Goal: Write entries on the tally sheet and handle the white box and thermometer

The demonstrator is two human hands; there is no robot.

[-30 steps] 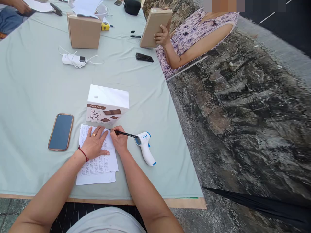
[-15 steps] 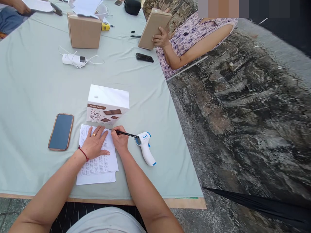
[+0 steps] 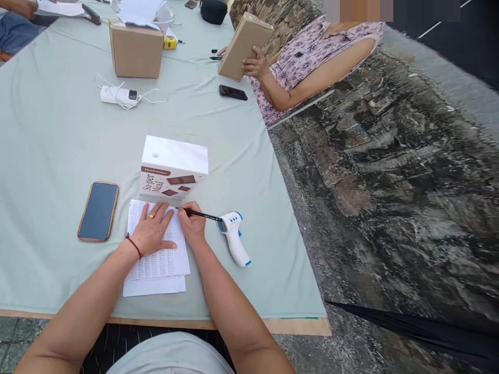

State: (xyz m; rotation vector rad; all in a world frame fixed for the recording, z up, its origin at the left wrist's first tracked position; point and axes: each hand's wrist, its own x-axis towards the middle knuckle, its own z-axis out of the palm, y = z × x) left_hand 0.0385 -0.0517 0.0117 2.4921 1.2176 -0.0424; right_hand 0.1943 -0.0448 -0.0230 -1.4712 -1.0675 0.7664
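Note:
My left hand [image 3: 156, 228] lies flat with fingers spread on a printed sheet of paper [image 3: 152, 267], which rests on more white sheets. In my right hand [image 3: 192, 224] a black pencil or pen [image 3: 205, 214] is gripped, its tip at the sheet's upper right edge. Just beyond the paper stands a white box [image 3: 173, 166] with brown lettering. A white and blue infrared thermometer [image 3: 234, 239] lies right of my right hand, close to the far end of the writing tool. Left of the paper is a smartphone [image 3: 98, 211] in a brown-edged case.
A cardboard box [image 3: 136, 52] with papers on top stands farther back, near a white device with a cord [image 3: 119, 96] and a yellow tape measure [image 3: 170, 42]. At the right edge a person holds a flat cardboard box [image 3: 244, 49] beside a black phone [image 3: 233, 92]. Another person's hand [image 3: 25, 8] shows top left.
The person at the right has tilted and lowered the flat cardboard box slightly. My hands, the paper and the writing tool stay practically in place.

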